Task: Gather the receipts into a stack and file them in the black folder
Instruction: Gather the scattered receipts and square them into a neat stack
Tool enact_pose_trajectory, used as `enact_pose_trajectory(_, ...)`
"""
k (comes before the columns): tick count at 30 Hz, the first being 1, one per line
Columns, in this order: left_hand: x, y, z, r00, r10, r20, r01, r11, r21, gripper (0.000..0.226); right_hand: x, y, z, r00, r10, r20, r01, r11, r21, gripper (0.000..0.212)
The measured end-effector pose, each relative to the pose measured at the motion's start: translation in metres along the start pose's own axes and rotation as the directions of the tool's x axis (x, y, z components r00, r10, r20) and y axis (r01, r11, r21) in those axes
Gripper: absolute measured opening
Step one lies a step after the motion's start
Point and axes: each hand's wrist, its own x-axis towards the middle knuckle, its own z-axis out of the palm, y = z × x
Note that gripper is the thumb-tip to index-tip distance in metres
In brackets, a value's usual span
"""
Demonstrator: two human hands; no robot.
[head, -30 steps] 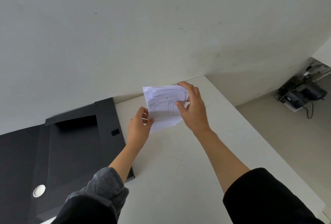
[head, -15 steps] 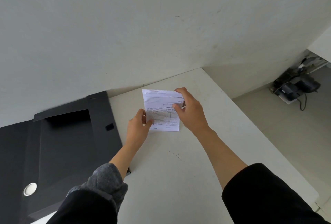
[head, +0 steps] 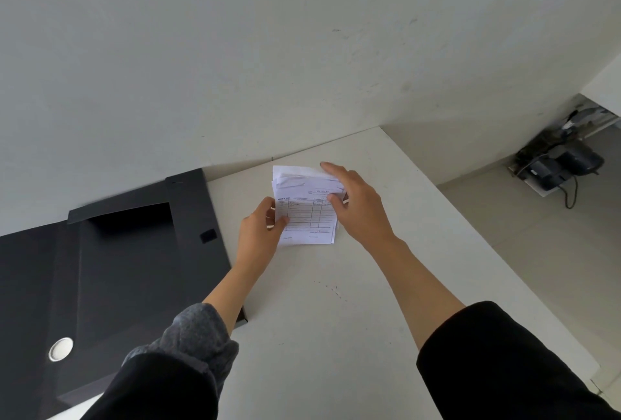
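A small stack of white receipts [head: 304, 214] with a printed table on the top sheet is held upright over the white table [head: 336, 319], near the wall. My left hand [head: 260, 233] pinches the stack's left edge between thumb and fingers. My right hand [head: 356, 204] rests on the right side, its thumb on the front sheet and fingers spread across the top edge. The black folder [head: 117, 268] lies open on the table at the left, with a silver round fitting [head: 60, 349] on its near part.
A pale wall [head: 268, 50] rises right behind the table. The table's right edge drops to a tiled floor, where dark devices with cables [head: 557, 164] sit by the wall.
The receipts have been squared from a loose, tilted bunch into a tidier stack and lowered toward the table. My right hand's fingers have loosened and spread over the top edge.
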Motion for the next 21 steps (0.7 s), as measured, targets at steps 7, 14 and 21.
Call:
enact_pose_trajectory(7,0.004,0.009,-0.001,0.996,0.052,-0.071,-0.057,0.996,-0.069,0.018,0.004,-0.010,-0.003,0.993,-0.043,-0.111,0.045,0.999,0.012,0.055)
enact_pose_trajectory(14,0.001,-0.003,0.005,0.999,0.033,-0.010,-0.033,0.998,-0.053,0.034,-0.006,0.001,0.007,0.999,-0.034,-0.013,0.034,0.999,-0.021,0.053)
enact_pose_trajectory(21,0.005,-0.004,0.007,1.000,0.024,-0.018,-0.025,0.999,-0.038,0.028,-0.003,0.005,0.008,0.998,-0.048,-0.050,0.047,0.999,-0.020,0.040)
